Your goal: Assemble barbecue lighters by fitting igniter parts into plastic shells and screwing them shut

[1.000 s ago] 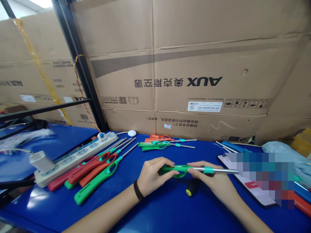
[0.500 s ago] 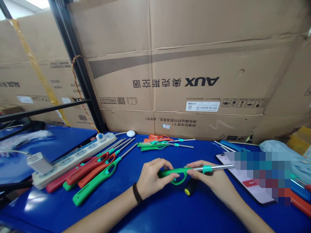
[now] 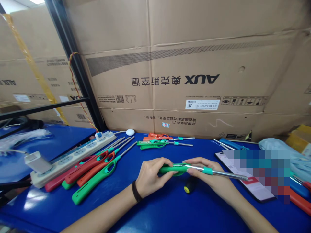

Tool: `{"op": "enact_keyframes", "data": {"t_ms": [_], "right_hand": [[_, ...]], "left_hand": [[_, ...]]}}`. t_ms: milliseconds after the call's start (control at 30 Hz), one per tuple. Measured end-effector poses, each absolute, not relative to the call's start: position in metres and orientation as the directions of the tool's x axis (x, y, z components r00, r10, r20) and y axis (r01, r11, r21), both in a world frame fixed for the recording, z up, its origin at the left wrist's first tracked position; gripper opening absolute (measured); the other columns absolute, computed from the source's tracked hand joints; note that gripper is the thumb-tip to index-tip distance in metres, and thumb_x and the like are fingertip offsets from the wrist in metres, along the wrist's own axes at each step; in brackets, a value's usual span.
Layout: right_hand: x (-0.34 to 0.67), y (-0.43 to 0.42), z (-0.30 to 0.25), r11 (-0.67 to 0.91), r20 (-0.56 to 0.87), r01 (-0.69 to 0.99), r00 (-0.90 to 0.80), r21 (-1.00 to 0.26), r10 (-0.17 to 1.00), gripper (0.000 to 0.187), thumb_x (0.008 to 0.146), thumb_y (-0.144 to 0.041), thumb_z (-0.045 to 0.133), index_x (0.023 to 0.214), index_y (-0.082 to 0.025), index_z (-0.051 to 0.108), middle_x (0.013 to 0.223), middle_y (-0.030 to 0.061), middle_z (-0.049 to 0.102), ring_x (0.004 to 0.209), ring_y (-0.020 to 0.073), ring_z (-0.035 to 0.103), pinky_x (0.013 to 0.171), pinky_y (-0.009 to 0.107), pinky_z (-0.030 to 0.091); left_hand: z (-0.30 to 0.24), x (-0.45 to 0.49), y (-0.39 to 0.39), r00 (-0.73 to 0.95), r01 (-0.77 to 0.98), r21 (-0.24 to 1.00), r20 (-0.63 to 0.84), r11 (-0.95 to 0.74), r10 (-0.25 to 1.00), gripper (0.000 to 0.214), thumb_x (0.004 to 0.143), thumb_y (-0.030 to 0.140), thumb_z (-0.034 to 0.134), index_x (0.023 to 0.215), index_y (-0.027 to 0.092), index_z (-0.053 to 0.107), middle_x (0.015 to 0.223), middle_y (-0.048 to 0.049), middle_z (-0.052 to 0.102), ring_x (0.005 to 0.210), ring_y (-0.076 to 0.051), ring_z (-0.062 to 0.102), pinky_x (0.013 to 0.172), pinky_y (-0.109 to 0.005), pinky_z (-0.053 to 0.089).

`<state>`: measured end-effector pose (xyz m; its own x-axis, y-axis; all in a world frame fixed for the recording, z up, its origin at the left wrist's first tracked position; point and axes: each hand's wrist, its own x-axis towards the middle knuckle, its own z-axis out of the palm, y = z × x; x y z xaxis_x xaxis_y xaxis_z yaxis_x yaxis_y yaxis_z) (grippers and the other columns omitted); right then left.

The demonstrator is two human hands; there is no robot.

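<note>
Between my two hands is a green long-neck lighter with a silver metal tube and a teal collar. My left hand pinches the rear of its green handle. The fingers of my right hand close on the front of the handle, where the tube begins. The tube points right, toward the phone. Wires seem to show along the handle's upper edge, though my fingers cover part of it. On the blue table just below lies a black-and-yellow screwdriver handle, partly hidden by my right hand.
Several lighters lie by a white power strip on the left. Opened orange and green lighters rest at the back before a large cardboard box. To the right are a phone and a pale blue bag.
Both hands have rolled the green lighter, so its trigger loop shows less and its upper edge more. The tube's tip has swung lower and nearer on the right.
</note>
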<state>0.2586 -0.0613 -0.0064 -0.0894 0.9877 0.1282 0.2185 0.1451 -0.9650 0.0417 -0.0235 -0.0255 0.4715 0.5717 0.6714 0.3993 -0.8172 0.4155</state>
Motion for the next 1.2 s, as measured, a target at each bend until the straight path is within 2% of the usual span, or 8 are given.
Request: {"op": "enact_keyframes", "data": {"t_ms": [200, 367, 533, 667, 900, 1000, 1100, 1200], "right_hand": [[0.261, -0.062, -0.005, 0.155, 0.121, 0.313, -0.127, -0.937, 0.985, 0.032, 0.072, -0.047, 0.066, 0.093, -0.022, 0.071, 0.085, 0.0040, 0.075, 0.077, 0.0216, 0.069, 0.069, 0.030, 0.055], [0.259, -0.064, -0.001, 0.188, 0.161, 0.336, -0.109, -0.923, 0.981, 0.030, 0.073, -0.046, 0.066, 0.090, -0.022, 0.072, 0.083, 0.0038, 0.074, 0.075, 0.0212, 0.068, 0.067, 0.030, 0.054], [0.261, -0.064, -0.001, 0.233, 0.192, 0.376, -0.142, -0.897, 0.971, 0.027, 0.074, -0.045, 0.065, 0.088, -0.023, 0.072, 0.086, 0.0036, 0.075, 0.077, 0.0215, 0.068, 0.070, 0.030, 0.053], [0.262, -0.063, -0.002, 0.240, 0.188, 0.415, -0.163, -0.877, 0.968, 0.027, 0.074, -0.046, 0.065, 0.088, -0.024, 0.072, 0.085, 0.0034, 0.075, 0.077, 0.0224, 0.069, 0.068, 0.031, 0.053], [0.263, -0.060, -0.006, 0.221, 0.161, 0.377, -0.182, -0.899, 0.970, 0.029, 0.072, -0.045, 0.069, 0.092, -0.023, 0.072, 0.095, 0.0042, 0.074, 0.088, 0.0244, 0.067, 0.078, 0.034, 0.053], [0.261, -0.060, -0.009, 0.202, 0.163, 0.307, -0.148, -0.930, 0.975, 0.029, 0.072, -0.043, 0.070, 0.092, -0.023, 0.071, 0.090, 0.0042, 0.074, 0.090, 0.0246, 0.067, 0.077, 0.034, 0.053], [0.260, -0.059, -0.011, 0.196, 0.165, 0.249, -0.138, -0.949, 0.976, 0.026, 0.069, -0.043, 0.072, 0.087, -0.023, 0.071, 0.087, 0.0042, 0.075, 0.088, 0.0247, 0.068, 0.077, 0.034, 0.053], [0.257, -0.060, -0.013, 0.171, 0.151, 0.190, -0.118, -0.967, 0.981, 0.029, 0.065, -0.044, 0.075, 0.083, -0.022, 0.071, 0.091, 0.0055, 0.074, 0.090, 0.0256, 0.067, 0.080, 0.036, 0.053]], "left_hand": [[-0.027, 0.042, -0.022, 0.455, 0.353, 0.434, 0.695, -0.829, 0.557, 0.018, 0.080, 0.032, 0.070, 0.087, 0.019, 0.058, 0.086, -0.0007, 0.071, 0.074, -0.014, 0.068, 0.068, -0.020, 0.051], [-0.027, 0.042, -0.022, 0.406, 0.326, 0.492, 0.698, -0.807, 0.590, 0.033, 0.077, 0.035, 0.072, 0.101, 0.019, 0.055, 0.088, -0.0025, 0.072, 0.077, -0.015, 0.069, 0.071, -0.021, 0.053], [-0.023, 0.040, -0.020, 0.542, 0.336, 0.401, 0.657, -0.852, 0.524, 0.022, 0.083, 0.035, 0.065, 0.100, 0.020, 0.066, 0.090, -0.0036, 0.073, 0.076, -0.015, 0.068, 0.070, -0.022, 0.052], [-0.019, 0.039, -0.020, 0.621, 0.348, 0.464, 0.537, -0.815, 0.571, 0.021, 0.086, 0.035, 0.061, 0.101, 0.021, 0.067, 0.090, -0.0035, 0.072, 0.079, -0.016, 0.067, 0.070, -0.022, 0.050], [-0.021, 0.043, -0.024, 0.570, 0.301, 0.595, 0.515, -0.745, 0.641, 0.016, 0.083, 0.034, 0.064, 0.089, 0.019, 0.064, 0.088, -0.0053, 0.070, 0.079, -0.018, 0.065, 0.073, -0.026, 0.050], [-0.021, 0.044, -0.023, 0.569, 0.266, 0.626, 0.512, -0.733, 0.643, 0.015, 0.081, 0.031, 0.066, 0.089, 0.019, 0.062, 0.094, -0.0046, 0.069, 0.085, -0.018, 0.065, 0.078, -0.026, 0.049], [-0.019, 0.042, -0.021, 0.612, 0.251, 0.640, 0.476, -0.726, 0.631, 0.013, 0.083, 0.029, 0.063, 0.091, 0.020, 0.059, 0.104, -0.0051, 0.067, 0.092, -0.018, 0.064, 0.082, -0.026, 0.048], [-0.018, 0.041, -0.020, 0.672, 0.294, 0.602, 0.422, -0.742, 0.608, 0.011, 0.088, 0.028, 0.056, 0.094, 0.020, 0.059, 0.103, -0.0045, 0.066, 0.088, -0.017, 0.064, 0.081, -0.025, 0.048]]}}
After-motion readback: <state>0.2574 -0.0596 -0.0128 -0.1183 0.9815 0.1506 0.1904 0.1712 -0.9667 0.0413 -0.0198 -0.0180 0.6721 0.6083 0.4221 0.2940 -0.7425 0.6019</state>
